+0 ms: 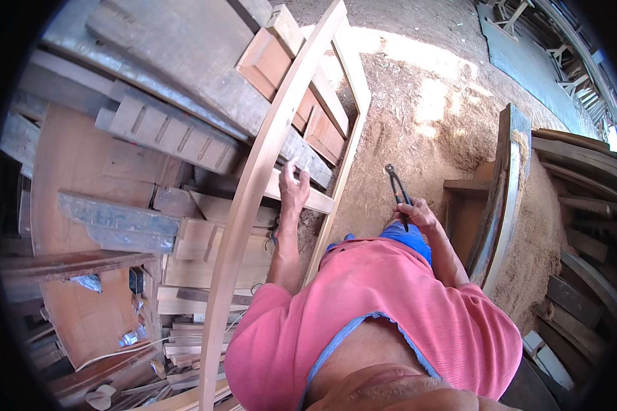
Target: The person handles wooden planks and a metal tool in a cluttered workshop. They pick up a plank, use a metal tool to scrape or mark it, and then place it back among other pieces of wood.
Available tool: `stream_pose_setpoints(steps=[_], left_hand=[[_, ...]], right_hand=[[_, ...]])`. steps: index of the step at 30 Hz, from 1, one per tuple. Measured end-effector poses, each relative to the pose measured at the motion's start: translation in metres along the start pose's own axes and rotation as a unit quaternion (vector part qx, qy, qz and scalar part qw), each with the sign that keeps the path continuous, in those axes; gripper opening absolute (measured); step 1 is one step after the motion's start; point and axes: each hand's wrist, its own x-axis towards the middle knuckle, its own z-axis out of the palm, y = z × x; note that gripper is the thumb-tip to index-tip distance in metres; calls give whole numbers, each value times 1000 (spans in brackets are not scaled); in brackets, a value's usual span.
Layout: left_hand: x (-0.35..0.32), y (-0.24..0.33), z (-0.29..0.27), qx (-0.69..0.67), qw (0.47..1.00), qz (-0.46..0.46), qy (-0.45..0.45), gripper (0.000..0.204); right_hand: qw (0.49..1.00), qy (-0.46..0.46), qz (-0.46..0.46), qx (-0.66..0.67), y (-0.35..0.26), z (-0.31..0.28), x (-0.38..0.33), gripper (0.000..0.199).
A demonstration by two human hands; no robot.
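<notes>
While gripped: pincers (396, 192) (R hand (418, 214)), frame (253, 185).

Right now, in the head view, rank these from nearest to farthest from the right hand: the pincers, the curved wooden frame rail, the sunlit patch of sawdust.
1. pincers: held in the right hand, jaws pointing away.
2. sunlit patch of sawdust: on the floor ahead, beyond the tool.
3. curved wooden frame rail: far to the left, past the left hand.

Left hand (293, 186) is gripping the curved wooden frame (253, 185); right hand (415, 214) is holding black pincers (396, 188) over sawdust floor (418, 116).
</notes>
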Motion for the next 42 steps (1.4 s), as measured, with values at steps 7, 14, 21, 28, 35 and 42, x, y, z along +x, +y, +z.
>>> stream_pose_setpoints(steps=[7,14,21,28,35,42], left_hand=[[146,25,51,104,981,72,149,36],[211,33,158,68,979,-61,184,40],[317,73,191,133,980,-33,144,43],[489,78,221,156,979,59,118,50],[606,52,256,237,968,-75,-8,76],[649,39,305,290,895,-310,136,52]], right_hand=[[995,81,20,48,-41,-123,92,26],[990,52,7,-129,-182,-234,242,25],[985,18,-90,-148,-329,-276,404,31],[995,14,-61,-75,-399,-272,497,29],[983,-50,-27,-172,-476,-281,616,30],[912,-158,-103,-365,-561,-277,820,34]])
